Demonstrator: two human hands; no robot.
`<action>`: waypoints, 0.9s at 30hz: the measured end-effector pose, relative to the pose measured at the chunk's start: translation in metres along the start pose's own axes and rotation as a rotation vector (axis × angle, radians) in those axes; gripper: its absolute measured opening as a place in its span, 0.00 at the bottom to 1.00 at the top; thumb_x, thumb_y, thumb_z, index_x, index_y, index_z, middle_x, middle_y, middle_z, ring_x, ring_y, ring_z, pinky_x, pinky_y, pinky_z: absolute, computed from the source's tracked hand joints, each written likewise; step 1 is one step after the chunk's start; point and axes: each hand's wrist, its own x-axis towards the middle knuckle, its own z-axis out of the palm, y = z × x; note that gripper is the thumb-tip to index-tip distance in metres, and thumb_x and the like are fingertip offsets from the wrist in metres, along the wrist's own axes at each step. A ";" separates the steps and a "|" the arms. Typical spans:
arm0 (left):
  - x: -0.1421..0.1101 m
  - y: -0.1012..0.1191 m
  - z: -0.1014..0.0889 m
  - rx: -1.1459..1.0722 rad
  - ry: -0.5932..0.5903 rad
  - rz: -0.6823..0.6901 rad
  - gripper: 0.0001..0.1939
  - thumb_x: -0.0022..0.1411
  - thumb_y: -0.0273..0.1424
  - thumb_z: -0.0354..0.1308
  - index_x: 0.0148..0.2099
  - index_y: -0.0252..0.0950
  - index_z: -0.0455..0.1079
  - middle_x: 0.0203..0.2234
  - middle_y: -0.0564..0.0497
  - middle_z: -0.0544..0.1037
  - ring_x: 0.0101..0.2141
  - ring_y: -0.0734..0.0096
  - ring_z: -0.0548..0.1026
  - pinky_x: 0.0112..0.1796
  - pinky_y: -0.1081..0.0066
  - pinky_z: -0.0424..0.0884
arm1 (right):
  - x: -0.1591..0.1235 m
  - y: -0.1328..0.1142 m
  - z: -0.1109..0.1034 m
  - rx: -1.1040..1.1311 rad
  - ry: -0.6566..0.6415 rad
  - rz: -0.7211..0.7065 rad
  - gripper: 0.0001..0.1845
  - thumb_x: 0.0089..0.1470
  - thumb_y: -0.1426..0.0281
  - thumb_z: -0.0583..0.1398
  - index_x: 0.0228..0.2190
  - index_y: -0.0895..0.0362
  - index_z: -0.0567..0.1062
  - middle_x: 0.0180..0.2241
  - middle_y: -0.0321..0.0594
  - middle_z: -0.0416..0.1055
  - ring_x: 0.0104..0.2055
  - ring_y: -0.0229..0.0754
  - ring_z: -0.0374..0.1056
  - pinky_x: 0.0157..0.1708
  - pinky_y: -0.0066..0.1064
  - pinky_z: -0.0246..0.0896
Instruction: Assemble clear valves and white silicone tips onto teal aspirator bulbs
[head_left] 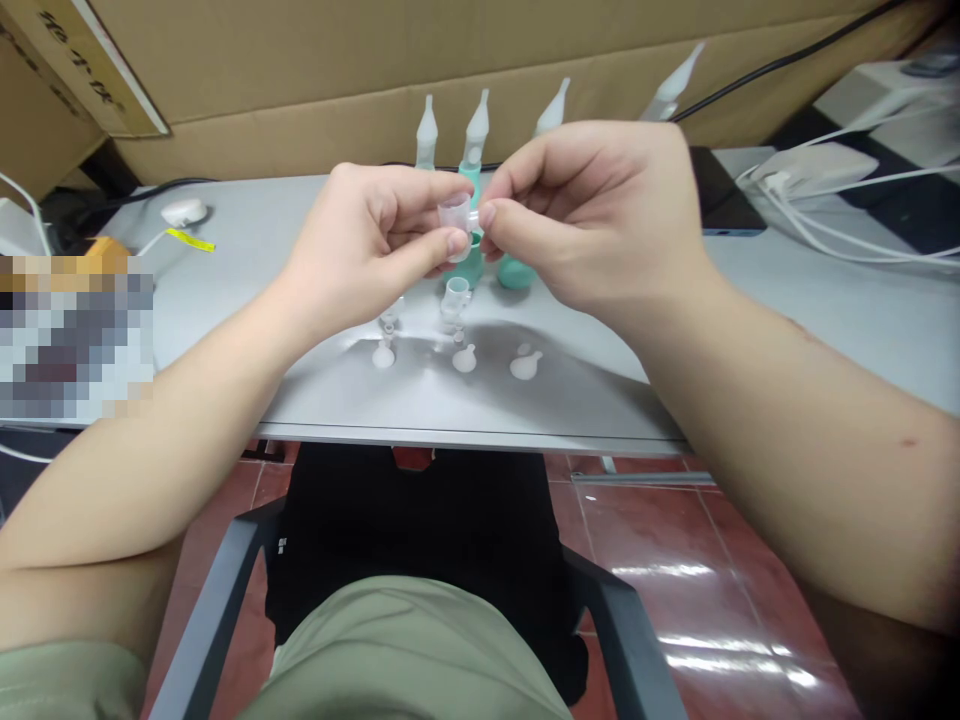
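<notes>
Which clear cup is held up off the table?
The cup in the left hand, the right hand at its side; the cup behind the middle white disc stands on the table.

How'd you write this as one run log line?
left hand: holds clear cup | right hand: pinches cup's side tube | table: white round pieces in front, teal bottles behind

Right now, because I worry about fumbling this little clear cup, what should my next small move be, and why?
I'd probably ease the right hand's fingertips back slightly while the left hand steadies the clear cup. The right fingers cover the outer end of its side spout, so I can't tell what is joined there; the left thumb and fingers grip the cup.
</notes>
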 end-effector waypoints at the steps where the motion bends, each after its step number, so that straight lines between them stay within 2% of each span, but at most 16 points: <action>1: 0.000 -0.001 0.001 -0.002 0.002 0.018 0.11 0.74 0.33 0.87 0.53 0.40 0.93 0.36 0.50 0.93 0.38 0.60 0.93 0.43 0.64 0.90 | -0.001 0.000 0.000 -0.024 0.018 -0.024 0.14 0.69 0.55 0.81 0.34 0.45 0.88 0.31 0.33 0.83 0.30 0.42 0.75 0.32 0.39 0.76; 5: 0.005 -0.009 0.004 -0.047 0.004 0.116 0.14 0.76 0.42 0.87 0.54 0.41 0.93 0.35 0.51 0.92 0.36 0.59 0.94 0.39 0.63 0.91 | -0.003 -0.005 0.003 -0.064 0.092 -0.088 0.15 0.69 0.58 0.79 0.32 0.47 0.84 0.31 0.35 0.80 0.30 0.43 0.71 0.33 0.41 0.70; 9: 0.010 -0.019 0.002 -0.051 -0.017 0.171 0.19 0.76 0.50 0.87 0.53 0.41 0.93 0.35 0.52 0.92 0.36 0.56 0.96 0.38 0.60 0.94 | -0.002 -0.010 0.007 -0.009 0.072 -0.033 0.09 0.65 0.69 0.75 0.32 0.47 0.85 0.31 0.36 0.80 0.31 0.45 0.71 0.35 0.42 0.66; 13: 0.010 -0.025 0.000 -0.048 -0.051 0.195 0.22 0.78 0.55 0.85 0.55 0.42 0.92 0.36 0.51 0.92 0.36 0.54 0.96 0.37 0.59 0.93 | 0.000 -0.011 0.007 0.001 0.078 -0.005 0.09 0.60 0.71 0.75 0.30 0.49 0.84 0.30 0.35 0.80 0.30 0.42 0.70 0.34 0.40 0.63; 18: 0.010 -0.028 -0.002 0.012 -0.066 0.193 0.18 0.79 0.51 0.84 0.51 0.43 0.90 0.38 0.52 0.92 0.38 0.56 0.95 0.40 0.58 0.91 | -0.001 -0.020 0.002 -0.125 0.015 0.133 0.14 0.65 0.69 0.79 0.31 0.48 0.83 0.30 0.35 0.79 0.35 0.46 0.77 0.42 0.40 0.74; 24: 0.007 -0.013 -0.001 0.056 -0.092 0.220 0.16 0.77 0.50 0.79 0.49 0.44 0.89 0.36 0.52 0.90 0.36 0.59 0.89 0.39 0.58 0.85 | -0.001 -0.026 0.001 -0.157 0.004 0.120 0.14 0.64 0.72 0.77 0.31 0.49 0.81 0.29 0.36 0.77 0.35 0.47 0.74 0.45 0.44 0.72; 27: 0.004 -0.005 0.001 0.083 -0.121 0.219 0.11 0.78 0.45 0.76 0.48 0.44 0.90 0.35 0.52 0.89 0.34 0.61 0.85 0.39 0.58 0.81 | 0.000 -0.026 0.002 -0.152 -0.015 0.148 0.17 0.64 0.70 0.78 0.30 0.49 0.79 0.31 0.38 0.77 0.37 0.49 0.73 0.46 0.46 0.71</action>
